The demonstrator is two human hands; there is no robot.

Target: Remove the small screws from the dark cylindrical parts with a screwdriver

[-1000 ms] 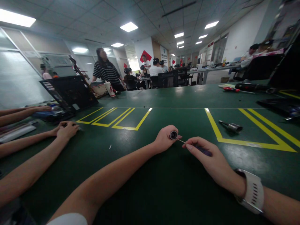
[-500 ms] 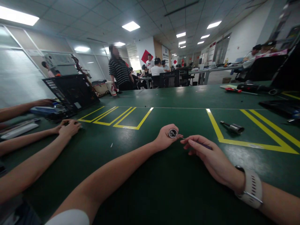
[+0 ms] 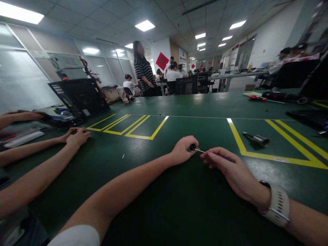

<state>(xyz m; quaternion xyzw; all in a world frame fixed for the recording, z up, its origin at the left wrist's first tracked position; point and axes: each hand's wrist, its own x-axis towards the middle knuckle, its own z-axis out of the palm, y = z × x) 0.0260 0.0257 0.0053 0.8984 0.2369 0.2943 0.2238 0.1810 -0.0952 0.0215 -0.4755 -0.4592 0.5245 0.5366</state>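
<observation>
Between both hands, left (image 3: 182,150) grips round part (image 3: 192,147), right (image 3: 225,167) grips screwdriver (image 3: 217,155).

Round part (image 3: 192,147): your left hand (image 3: 183,150) wraps most of it; only its open end shows, too small to read.
Thin tool (image 3: 217,156): your right hand (image 3: 228,169) covers its handle end.
Co-worker's hand (image 3: 78,136): whatever lies under it is hidden.
Your arms: cut off by the bottom edge.
Dark equipment (image 3: 307,116): cut by the right edge.
</observation>
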